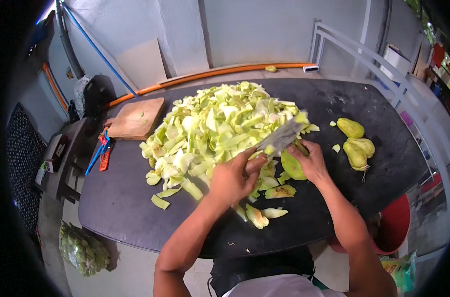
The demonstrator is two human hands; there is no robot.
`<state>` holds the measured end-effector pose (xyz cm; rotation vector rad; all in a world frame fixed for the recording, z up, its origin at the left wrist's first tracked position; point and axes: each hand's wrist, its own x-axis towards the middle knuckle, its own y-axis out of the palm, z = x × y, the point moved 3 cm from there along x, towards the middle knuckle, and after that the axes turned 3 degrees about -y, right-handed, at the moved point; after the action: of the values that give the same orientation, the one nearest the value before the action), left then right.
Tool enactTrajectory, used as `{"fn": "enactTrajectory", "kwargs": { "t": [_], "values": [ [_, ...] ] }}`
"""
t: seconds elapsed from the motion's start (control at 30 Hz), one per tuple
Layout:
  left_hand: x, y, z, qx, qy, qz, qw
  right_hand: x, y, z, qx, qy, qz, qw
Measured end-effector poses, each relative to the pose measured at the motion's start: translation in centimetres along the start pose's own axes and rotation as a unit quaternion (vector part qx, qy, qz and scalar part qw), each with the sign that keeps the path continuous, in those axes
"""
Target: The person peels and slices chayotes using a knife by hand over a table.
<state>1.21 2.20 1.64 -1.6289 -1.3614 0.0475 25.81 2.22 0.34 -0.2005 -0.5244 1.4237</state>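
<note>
Looking over the table [121, 198], I see a great heap of cut pale-green pieces [215, 123] covering its middle and reaching toward the far edge, so a good deal of cutting looks done. The left hand [232, 178] is closed round the handle of a broad knife [279, 139], its blade blurred; the right hand [311, 162] grips a green fruit [292, 166] just right of the heap, partly hidden, so I can't tell how much of it is cut. Three whole fruits [351, 127] lie toward the right edge and look left to cut. Loose scraps [257, 217] lie between the heap and the near edge. On the floor, off the left near corner, a clear bag [84, 250] bulges with green produce; whether that is meant for the knife, I can't say. As for writing, the packet [402, 272] low on the right has bright print, too cropped and blurred for me to make out a brand, and I can't read any other label.
</note>
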Motion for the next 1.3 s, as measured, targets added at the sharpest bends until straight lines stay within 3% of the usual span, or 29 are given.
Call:
{"fn": "enactTrajectory", "kwargs": {
  "t": [0.17, 0.3, 0.33, 0.43, 0.67, 0.77, 0.8, 0.83, 0.9, 0.93, 1.03, 1.1, 1.17, 1.2, 1.27, 1.3],
  "values": [
    [-0.8, 1.5, -1.7, 0.044, 0.105, -0.012, 0.993, -1.2, 0.3, -1.8, -0.064, -0.136, -0.072, 0.986],
    [-0.5, 1.2, -1.8, 0.063, 0.149, 0.001, 0.987, -1.3, 0.3, -2.3, -0.104, -0.152, -0.031, 0.983],
    [-0.6, 1.2, -2.1, 0.065, 0.142, 0.012, 0.988, -1.1, 0.5, -3.5, -0.127, -0.177, -0.017, 0.976],
    [-0.7, 1.1, -2.5, 0.062, 0.135, 0.030, 0.988, -1.3, 0.4, -3.6, -0.075, -0.124, 0.001, 0.989],
    [-0.9, 1.2, -2.2, 0.076, 0.147, 0.027, 0.986, -1.3, 0.8, -5.8, -0.102, -0.168, 0.002, 0.980],
    [-1.0, 1.3, -2.3, 0.095, 0.146, 0.034, 0.984, -1.8, 0.9, -5.5, -0.094, -0.182, -0.042, 0.978],
    [-1.0, 1.3, -2.3, 0.101, 0.145, 0.037, 0.984, -1.7, 1.0, -5.5, -0.020, -0.149, -0.003, 0.989],
    [-0.9, 1.4, -2.0, 0.103, 0.128, 0.041, 0.986, -1.6, 1.1, -5.3, 0.054, -0.114, 0.036, 0.991],
    [-0.6, 1.8, -0.9, 0.103, 0.092, 0.047, 0.989, -1.6, 0.4, -2.4, -0.018, -0.153, -0.013, 0.988],
    [-0.3, 1.6, 0.8, 0.107, 0.032, 0.051, 0.992, -1.7, -0.2, -0.4, -0.028, -0.106, 0.010, 0.994],
    [0.0, -0.6, 3.8, 0.096, -0.067, 0.046, 0.992, -1.5, -0.8, 0.6, 0.090, -0.099, -0.043, 0.990],
    [-0.2, -0.4, 3.5, 0.058, -0.077, 0.013, 0.995, 0.0, -1.9, 0.1, 0.164, -0.066, -0.103, 0.979],
    [0.5, -0.1, 3.1, 0.002, -0.109, -0.013, 0.994, 2.2, -2.9, 0.0, 0.233, -0.224, -0.118, 0.939],
    [0.5, -0.1, 2.9, -0.031, -0.140, -0.015, 0.990, 2.1, -3.3, 0.2, 0.347, -0.162, -0.086, 0.920],
    [0.3, -0.5, 2.7, -0.042, -0.189, -0.008, 0.981, 1.3, -3.5, 1.4, 0.559, -0.035, -0.018, 0.828],
    [0.6, -0.8, 2.6, -0.052, -0.194, -0.006, 0.980, 0.9, -2.8, 1.5, 0.527, -0.004, 0.027, 0.849]
  ]
}}
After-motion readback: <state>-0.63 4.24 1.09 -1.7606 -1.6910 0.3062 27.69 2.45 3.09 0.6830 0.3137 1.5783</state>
